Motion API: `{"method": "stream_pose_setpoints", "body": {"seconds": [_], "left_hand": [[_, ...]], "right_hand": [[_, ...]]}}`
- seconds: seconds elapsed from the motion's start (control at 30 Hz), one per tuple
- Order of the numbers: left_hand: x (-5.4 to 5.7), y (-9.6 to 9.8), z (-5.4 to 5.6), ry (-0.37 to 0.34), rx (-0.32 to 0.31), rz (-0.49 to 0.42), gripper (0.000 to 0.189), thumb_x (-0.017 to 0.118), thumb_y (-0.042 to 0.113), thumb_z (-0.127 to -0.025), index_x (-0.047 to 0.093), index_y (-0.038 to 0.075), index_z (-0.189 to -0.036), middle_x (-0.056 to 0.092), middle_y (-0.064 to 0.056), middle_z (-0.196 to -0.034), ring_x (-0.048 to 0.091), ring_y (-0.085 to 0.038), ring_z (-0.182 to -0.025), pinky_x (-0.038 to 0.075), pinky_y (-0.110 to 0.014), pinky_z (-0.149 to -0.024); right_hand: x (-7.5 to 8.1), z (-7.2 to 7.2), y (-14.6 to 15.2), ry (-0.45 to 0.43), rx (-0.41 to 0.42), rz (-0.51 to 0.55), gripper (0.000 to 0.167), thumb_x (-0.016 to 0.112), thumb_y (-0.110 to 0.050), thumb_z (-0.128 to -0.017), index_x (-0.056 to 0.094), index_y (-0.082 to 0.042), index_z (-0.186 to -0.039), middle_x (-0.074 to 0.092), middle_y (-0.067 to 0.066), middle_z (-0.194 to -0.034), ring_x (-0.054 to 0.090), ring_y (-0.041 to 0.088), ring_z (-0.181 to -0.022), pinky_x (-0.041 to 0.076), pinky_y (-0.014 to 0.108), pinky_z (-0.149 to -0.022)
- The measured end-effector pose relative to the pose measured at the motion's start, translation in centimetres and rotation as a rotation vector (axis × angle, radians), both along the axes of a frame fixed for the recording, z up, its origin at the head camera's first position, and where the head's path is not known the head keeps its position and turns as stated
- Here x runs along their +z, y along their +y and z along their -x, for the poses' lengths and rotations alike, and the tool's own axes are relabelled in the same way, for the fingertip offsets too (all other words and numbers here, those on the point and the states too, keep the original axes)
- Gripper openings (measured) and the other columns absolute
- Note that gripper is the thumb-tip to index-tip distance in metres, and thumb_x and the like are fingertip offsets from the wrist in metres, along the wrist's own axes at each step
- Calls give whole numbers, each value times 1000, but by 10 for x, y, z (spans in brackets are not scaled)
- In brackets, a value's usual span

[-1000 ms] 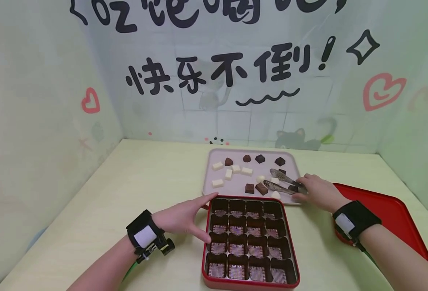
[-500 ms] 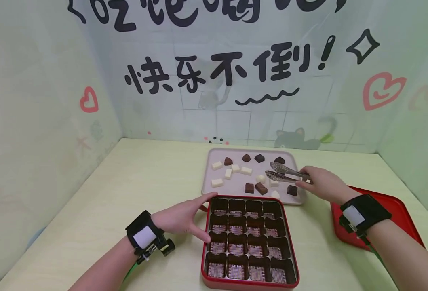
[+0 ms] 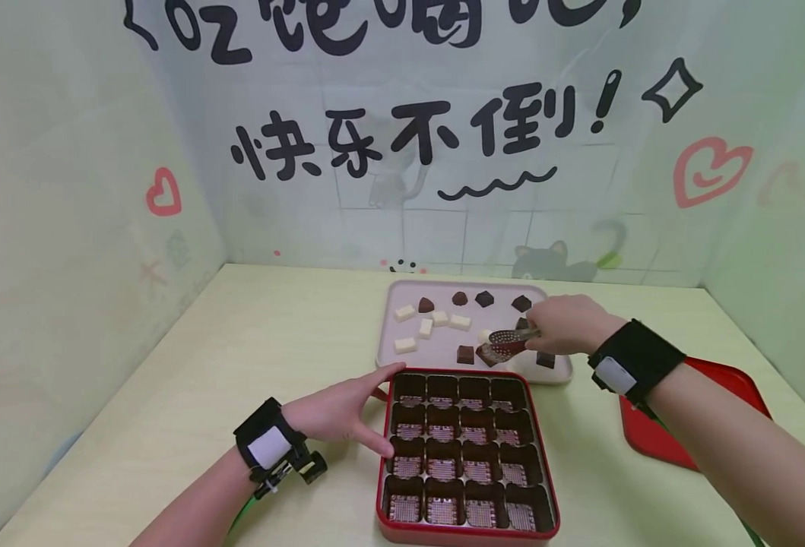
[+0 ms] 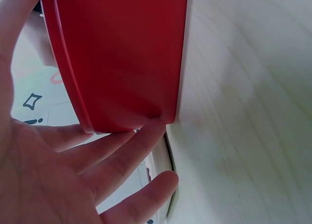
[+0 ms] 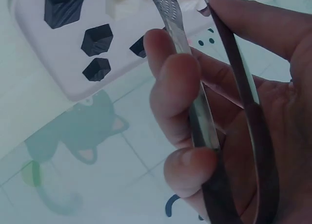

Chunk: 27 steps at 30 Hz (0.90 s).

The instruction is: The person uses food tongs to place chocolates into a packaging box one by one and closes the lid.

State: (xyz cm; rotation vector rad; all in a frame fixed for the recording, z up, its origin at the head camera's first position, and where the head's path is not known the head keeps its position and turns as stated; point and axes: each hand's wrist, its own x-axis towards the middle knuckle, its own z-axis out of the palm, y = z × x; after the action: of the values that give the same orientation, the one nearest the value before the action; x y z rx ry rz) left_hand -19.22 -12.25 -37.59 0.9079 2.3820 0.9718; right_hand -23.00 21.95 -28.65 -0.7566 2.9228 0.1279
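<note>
My left hand (image 3: pixel 337 403) spans the left side of a red box (image 3: pixel 467 530) with brown square compartments. Its thumb touches the near left side and its spread fingers rest at the far corner; the left wrist view shows fingertips against the red wall (image 4: pixel 117 63). My right hand (image 3: pixel 569 323) holds perforated metal tongs (image 3: pixel 510 336), fingers curled round both arms in the right wrist view. The tong tips are low over the pale pink tray (image 3: pixel 436 349), overlapping a brown chocolate (image 3: pixel 486 355) and close to a white one (image 3: pixel 483 336). Whether they grip one, I cannot tell.
White chocolates (image 3: pixel 460 323) and dark chocolates (image 3: pixel 484 298) lie scattered on the tray. A shallow red tray or lid (image 3: pixel 655 433) sits at the right, partly under my forearm. A printed backdrop (image 3: pixel 402 114) closes off the back of the table.
My right hand has risen from the tray's right edge and shifted left, and the tong tips now appear closer together over the chocolates. My left hand stays at the box.
</note>
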Motion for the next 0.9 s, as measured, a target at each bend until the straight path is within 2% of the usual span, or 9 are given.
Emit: {"method": "stream_pose_setpoints", "body": {"seconds": [0.23,0.43,0.63,0.8,0.9], "left_hand": [[-1,0,0,-5,-1,-3,119,88,37,-69,11,9,-156,36,-8,-152,48,-24,-126,33,-47,-107],[-1,-1,1,8,-2,0,119,88,38,-69,12,9,-156,36,-8,-152,48,-24,-126,32,-47,-108],[1,0,1,-6,11,4,120,88,37,-68,12,10,-157,35,-7,-153,45,-26,-128,30,-49,-109],[1,0,0,-9,5,1,120,88,37,-68,11,10,-157,35,-8,-153,45,-26,-128,29,-49,-109],[2,0,0,-7,4,7,120,88,37,-68,12,11,-157,37,-8,-151,46,-25,-127,29,-48,-109]], "right_hand": [[1,1,-19,19,14,-65,26,64,-16,-83,50,-14,-62,36,-5,-58,36,12,-53,29,29,-49],[0,1,-26,45,22,-109,25,66,-15,-85,52,-13,-64,44,-3,-60,41,14,-55,38,32,-51],[0,0,-22,60,36,-102,23,67,-16,-88,54,-12,-69,48,-2,-62,45,15,-57,41,33,-52],[11,-2,-19,103,31,-63,20,68,-18,-89,57,-12,-74,51,-2,-64,49,15,-58,44,35,-54],[24,-9,-24,127,61,-2,20,69,-18,-89,57,-13,-74,50,-3,-63,48,15,-57,40,32,-52]]}}
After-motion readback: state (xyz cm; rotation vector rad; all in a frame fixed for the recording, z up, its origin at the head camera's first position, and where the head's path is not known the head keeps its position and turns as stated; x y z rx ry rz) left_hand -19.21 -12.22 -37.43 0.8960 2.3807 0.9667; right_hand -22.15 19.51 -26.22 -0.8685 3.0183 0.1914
